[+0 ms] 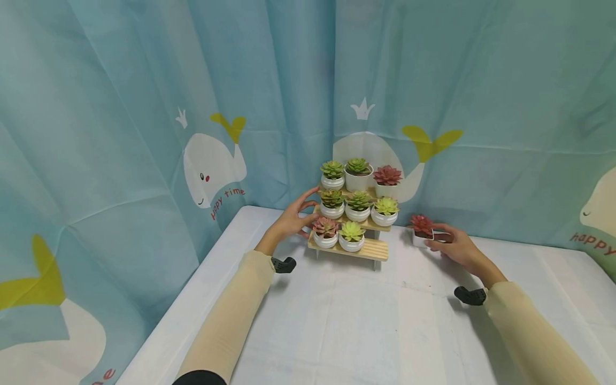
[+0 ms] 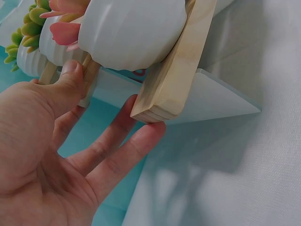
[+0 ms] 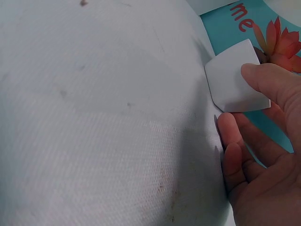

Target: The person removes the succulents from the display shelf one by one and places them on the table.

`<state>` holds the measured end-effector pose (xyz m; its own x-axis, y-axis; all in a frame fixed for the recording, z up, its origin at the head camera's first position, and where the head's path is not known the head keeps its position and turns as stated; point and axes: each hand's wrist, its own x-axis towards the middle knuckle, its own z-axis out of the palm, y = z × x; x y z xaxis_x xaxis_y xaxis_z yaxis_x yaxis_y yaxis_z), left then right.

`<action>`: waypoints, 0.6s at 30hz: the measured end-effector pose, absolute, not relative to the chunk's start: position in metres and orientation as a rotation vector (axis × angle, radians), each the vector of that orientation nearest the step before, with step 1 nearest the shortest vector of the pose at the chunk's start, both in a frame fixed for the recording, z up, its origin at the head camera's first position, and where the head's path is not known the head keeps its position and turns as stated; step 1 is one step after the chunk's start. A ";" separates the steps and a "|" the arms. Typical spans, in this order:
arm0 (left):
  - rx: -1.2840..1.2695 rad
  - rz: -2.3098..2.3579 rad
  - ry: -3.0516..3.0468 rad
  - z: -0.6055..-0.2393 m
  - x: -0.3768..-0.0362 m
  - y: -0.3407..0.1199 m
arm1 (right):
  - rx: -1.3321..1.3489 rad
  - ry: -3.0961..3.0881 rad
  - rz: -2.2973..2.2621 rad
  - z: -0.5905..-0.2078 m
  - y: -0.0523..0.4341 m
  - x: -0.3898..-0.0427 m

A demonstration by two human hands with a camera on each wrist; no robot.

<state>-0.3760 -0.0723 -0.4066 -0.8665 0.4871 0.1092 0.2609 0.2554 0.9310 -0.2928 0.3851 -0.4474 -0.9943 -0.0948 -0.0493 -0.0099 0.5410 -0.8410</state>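
Note:
A three-step wooden plant stand (image 1: 372,249) carries small succulents in white pots. My left hand (image 1: 290,219) holds its left end. In the left wrist view the thumb (image 2: 70,75) lies at the middle step's end, while other fingertips touch the end of the lowest step (image 2: 171,94). Right of the stand, my right hand (image 1: 456,247) grips a potted red succulent (image 1: 422,231). Its square white pot (image 3: 235,77) has the thumb on one side and fingers behind, with its base close to the tabletop.
On the top step are two green succulents and a red succulent (image 1: 387,175). Green ones fill the middle step; a pink succulent (image 1: 325,227) and a yellow-green one (image 1: 352,232) stand on the lowest. A blue whale-print curtain (image 1: 298,80) hangs behind the white-covered table (image 1: 356,321).

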 end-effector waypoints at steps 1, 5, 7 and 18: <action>0.703 1.664 2.319 -0.406 -0.376 -0.072 | -0.093 2.678 -1.462 -0.447 0.385 -0.293; 0.697 1.667 2.312 -0.406 -0.374 -0.072 | -0.103 2.681 -1.464 -0.447 0.385 -0.293; 0.698 1.667 2.313 -0.406 -0.374 -0.072 | -0.103 2.677 -1.468 -0.447 0.384 -0.293; 0.693 1.681 2.305 -0.406 -0.374 -0.071 | -0.100 2.676 -1.449 -0.444 0.385 -0.292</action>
